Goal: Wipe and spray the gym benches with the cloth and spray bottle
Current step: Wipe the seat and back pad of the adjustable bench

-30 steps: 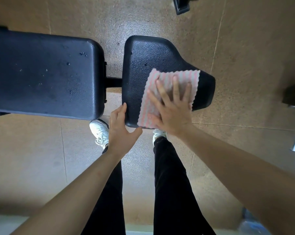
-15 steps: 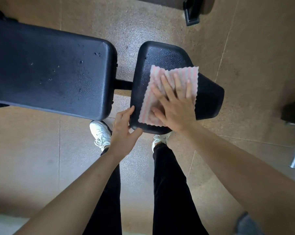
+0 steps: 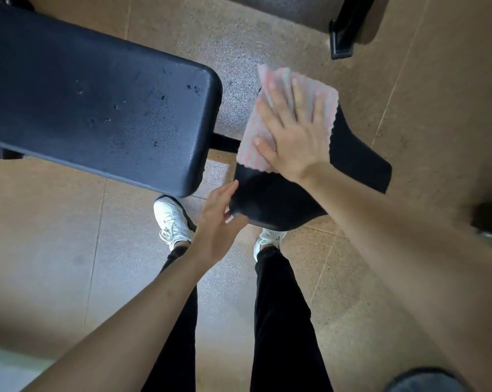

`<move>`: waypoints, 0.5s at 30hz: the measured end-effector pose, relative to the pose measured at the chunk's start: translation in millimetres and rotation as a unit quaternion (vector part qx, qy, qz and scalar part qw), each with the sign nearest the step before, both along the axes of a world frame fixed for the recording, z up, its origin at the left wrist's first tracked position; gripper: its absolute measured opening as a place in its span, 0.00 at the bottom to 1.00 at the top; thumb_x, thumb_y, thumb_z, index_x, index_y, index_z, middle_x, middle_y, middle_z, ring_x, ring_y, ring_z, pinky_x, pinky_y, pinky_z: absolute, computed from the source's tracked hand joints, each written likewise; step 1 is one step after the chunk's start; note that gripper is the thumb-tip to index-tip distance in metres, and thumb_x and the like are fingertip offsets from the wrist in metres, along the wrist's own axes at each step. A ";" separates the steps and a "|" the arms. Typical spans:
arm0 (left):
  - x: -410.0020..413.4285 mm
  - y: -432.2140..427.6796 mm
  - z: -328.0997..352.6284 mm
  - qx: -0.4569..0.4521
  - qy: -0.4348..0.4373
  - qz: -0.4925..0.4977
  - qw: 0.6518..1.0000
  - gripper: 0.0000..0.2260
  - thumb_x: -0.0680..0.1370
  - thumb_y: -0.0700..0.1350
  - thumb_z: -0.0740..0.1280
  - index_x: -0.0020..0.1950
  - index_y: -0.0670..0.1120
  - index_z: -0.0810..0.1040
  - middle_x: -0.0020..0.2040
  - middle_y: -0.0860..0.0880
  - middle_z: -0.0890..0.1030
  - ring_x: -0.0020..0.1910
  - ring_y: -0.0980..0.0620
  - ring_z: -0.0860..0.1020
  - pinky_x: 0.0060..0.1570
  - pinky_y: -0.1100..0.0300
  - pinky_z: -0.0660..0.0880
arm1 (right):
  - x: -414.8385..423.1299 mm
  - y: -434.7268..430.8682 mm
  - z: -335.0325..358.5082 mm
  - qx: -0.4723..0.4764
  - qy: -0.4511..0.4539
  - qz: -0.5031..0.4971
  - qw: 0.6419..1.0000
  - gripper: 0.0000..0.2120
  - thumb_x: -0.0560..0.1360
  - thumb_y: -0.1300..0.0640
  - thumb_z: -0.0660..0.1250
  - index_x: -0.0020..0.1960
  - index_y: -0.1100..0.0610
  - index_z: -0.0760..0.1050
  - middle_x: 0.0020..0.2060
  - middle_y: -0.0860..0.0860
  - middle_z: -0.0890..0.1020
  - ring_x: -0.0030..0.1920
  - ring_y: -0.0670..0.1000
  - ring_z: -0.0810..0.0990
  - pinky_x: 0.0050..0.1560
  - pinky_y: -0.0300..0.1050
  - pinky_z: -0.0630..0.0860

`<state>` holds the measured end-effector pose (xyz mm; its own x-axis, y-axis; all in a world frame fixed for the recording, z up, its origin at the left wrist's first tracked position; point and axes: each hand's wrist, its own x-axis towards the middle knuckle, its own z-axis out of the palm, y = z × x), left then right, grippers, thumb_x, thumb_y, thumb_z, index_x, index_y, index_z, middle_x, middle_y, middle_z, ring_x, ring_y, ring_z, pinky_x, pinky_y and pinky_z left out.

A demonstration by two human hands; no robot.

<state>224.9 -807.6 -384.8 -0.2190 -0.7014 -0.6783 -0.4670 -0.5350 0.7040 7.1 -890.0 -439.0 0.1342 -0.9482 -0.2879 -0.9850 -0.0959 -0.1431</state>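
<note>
On the bench's black seat pad [image 3: 352,162], we press our right hand [image 3: 292,137] flat, fingers spread, onto the pink-striped cloth [image 3: 254,134], which covers the pad's far corner. Our left hand [image 3: 213,230], fingers straight, rests against the pad's near corner. Droplets bead on the long pad [image 3: 97,108] alongside.

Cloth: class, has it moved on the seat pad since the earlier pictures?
Yes. The cloth slid from the near side of the seat pad to its far edge.
</note>
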 end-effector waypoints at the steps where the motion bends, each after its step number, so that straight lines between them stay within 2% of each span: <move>1: 1.2 1.0 2.7 -0.006 -0.002 0.015 1.000 0.27 0.78 0.34 0.71 0.74 0.52 0.72 0.66 0.52 0.73 0.61 0.72 0.72 0.62 0.70 0.73 | 5.7 7.9 -0.8 -0.002 0.000 0.022 1.000 0.34 0.82 0.35 0.49 0.83 0.50 0.51 0.83 0.50 0.49 0.82 0.62 0.45 0.76 0.71 0.47; 3: 4.2 2.6 7.1 -0.029 -0.023 0.050 0.998 0.25 0.78 0.35 0.71 0.66 0.60 0.73 0.61 0.55 0.75 0.57 0.72 0.74 0.58 0.73 0.72 | 17.0 27.6 -5.1 0.002 0.008 0.067 0.998 0.37 0.81 0.32 0.50 0.83 0.52 0.54 0.83 0.51 0.51 0.82 0.61 0.45 0.77 0.70 0.48; 4: 5.8 3.0 9.7 -0.041 -0.038 0.071 0.996 0.23 0.78 0.35 0.70 0.64 0.60 0.73 0.60 0.55 0.76 0.55 0.73 0.74 0.56 0.75 0.71 | 24.0 39.6 -6.6 0.006 0.016 0.087 0.996 0.38 0.80 0.31 0.50 0.82 0.52 0.54 0.83 0.51 0.51 0.82 0.61 0.45 0.78 0.69 0.47; 6: 8.9 1.9 15.0 -0.059 -0.059 0.112 0.990 0.18 0.75 0.40 0.68 0.63 0.55 0.76 0.60 0.52 0.78 0.55 0.71 0.75 0.53 0.77 0.69 | 37.8 63.1 -6.9 -0.004 0.009 0.116 0.993 0.35 0.82 0.36 0.55 0.82 0.53 0.56 0.83 0.51 0.53 0.82 0.60 0.48 0.79 0.65 0.45; 8: 11.4 0.4 16.5 -0.069 -0.064 0.122 0.988 0.19 0.73 0.43 0.65 0.64 0.51 0.77 0.60 0.51 0.79 0.55 0.68 0.75 0.53 0.76 0.69 | 48.9 79.5 -1.8 -0.005 -0.042 0.131 0.990 0.33 0.82 0.41 0.58 0.82 0.54 0.56 0.82 0.51 0.55 0.82 0.57 0.50 0.80 0.63 0.46; 10: 11.0 1.1 15.4 -0.076 -0.070 0.107 0.989 0.18 0.73 0.43 0.64 0.63 0.52 0.77 0.59 0.52 0.79 0.55 0.66 0.76 0.53 0.75 0.69 | 56.0 88.6 8.6 0.014 -0.103 0.122 0.987 0.34 0.80 0.44 0.60 0.82 0.52 0.54 0.82 0.50 0.56 0.82 0.54 0.52 0.80 0.60 0.50; 13: 6.2 5.6 9.8 -0.090 -0.092 0.087 0.988 0.17 0.74 0.43 0.63 0.62 0.54 0.77 0.56 0.59 0.77 0.55 0.62 0.77 0.57 0.62 0.75 | 48.4 94.3 24.2 0.002 -0.220 0.051 0.974 0.37 0.76 0.53 0.67 0.81 0.53 0.56 0.78 0.54 0.65 0.78 0.56 0.63 0.79 0.59 0.56; 15: 0.0 10.3 4.2 -0.125 -0.106 0.054 0.985 0.19 0.75 0.42 0.64 0.65 0.48 0.78 0.59 0.57 0.77 0.57 0.57 0.77 0.62 0.52 0.76 | 34.1 101.1 34.4 -0.034 -0.257 -0.014 0.966 0.37 0.74 0.58 0.69 0.79 0.55 0.59 0.76 0.56 0.68 0.74 0.58 0.68 0.77 0.57 0.60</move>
